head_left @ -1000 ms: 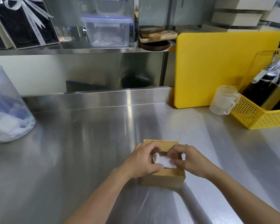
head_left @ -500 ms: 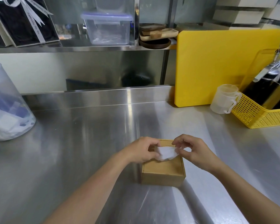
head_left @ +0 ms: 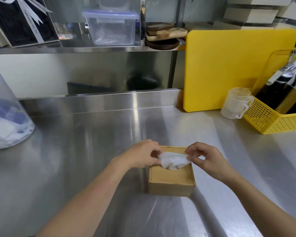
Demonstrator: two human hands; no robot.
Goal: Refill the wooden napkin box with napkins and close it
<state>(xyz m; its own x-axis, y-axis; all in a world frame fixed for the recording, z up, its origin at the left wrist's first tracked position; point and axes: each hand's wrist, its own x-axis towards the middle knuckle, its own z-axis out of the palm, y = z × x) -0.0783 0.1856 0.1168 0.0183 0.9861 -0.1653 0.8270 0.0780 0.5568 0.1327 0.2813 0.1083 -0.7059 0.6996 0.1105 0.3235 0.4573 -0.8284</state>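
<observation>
A square wooden napkin box [head_left: 171, 179] stands on the steel counter, its lid on. A white napkin [head_left: 173, 159] sticks up out of the opening in the lid. My left hand [head_left: 142, 155] pinches the napkin's left corner. My right hand [head_left: 206, 159] pinches its right corner with thumb and forefinger. Both hands hover just above the far half of the box. The napkins inside the box are hidden.
A clear plastic container [head_left: 5, 117] with white and blue paper stands at the left. At the right are a yellow cutting board [head_left: 229, 65], a translucent measuring cup [head_left: 235, 104] and a yellow basket [head_left: 277, 117] with bottles. A shelf [head_left: 75, 48] runs above the counter.
The napkin has come up out of the lid's opening and is spread wider between my fingers. Both hands have lifted and moved slightly apart; the box's near half now shows.
</observation>
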